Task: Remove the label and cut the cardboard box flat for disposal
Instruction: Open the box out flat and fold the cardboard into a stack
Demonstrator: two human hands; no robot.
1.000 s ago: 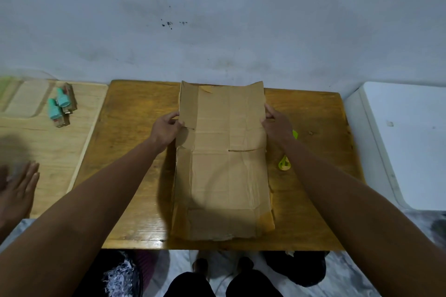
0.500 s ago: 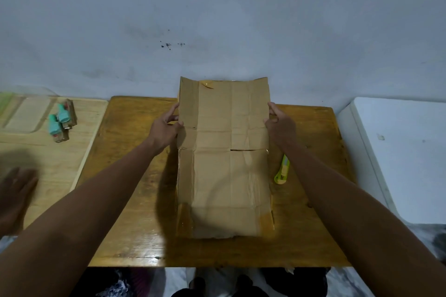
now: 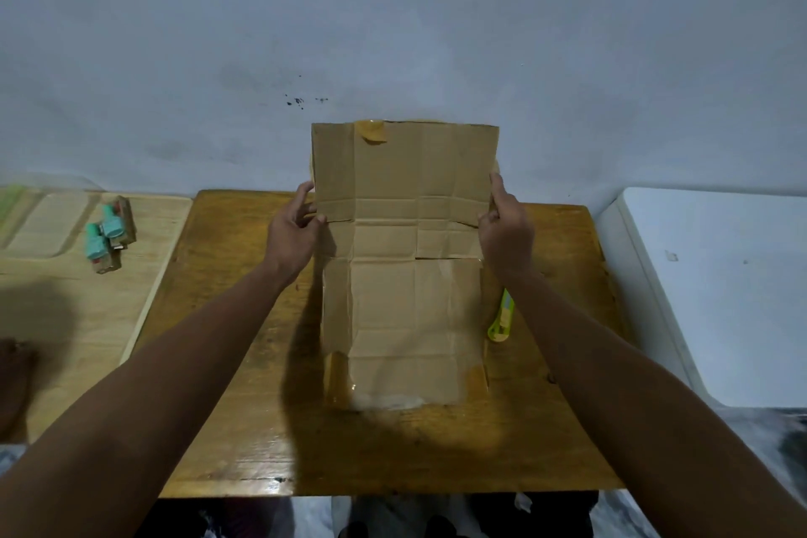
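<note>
Far off to the left of the person's left hand (image 3: 291, 234), on a paler wooden board (image 3: 87, 301), sits a small cluster of teal-capped items (image 3: 106, 239); I can't make out what they are, and nothing there looks like a container holding anything.

The left hand itself pinches the left edge of the flattened cardboard box (image 3: 404, 262), thumb on the near face and fingers curled round behind it. The cardboard runs straight away from the person, long axis pointing from the near table edge toward the wall. Its near part lies flat on the brown table (image 3: 227, 363), below and between the two wrists, while the far part, above the hands, is raised off the table and stands up against the wall. A scrap of brown tape (image 3: 371, 131) clings to the top edge, above and just right of the left hand. I see no label on the face shown.

The right hand (image 3: 506, 232) grips the opposite edge at the same height, fingers wrapped round it. Both hands are level, so neither is nearer to the sheet.

Just beside the right wrist, on its inner side, a yellow-green cutter (image 3: 502, 319) lies on the table next to the cardboard's right edge; the right hand is plainly the closer one if cutting comes next. Well right of that hand stands a white surface (image 3: 720, 297).
</note>
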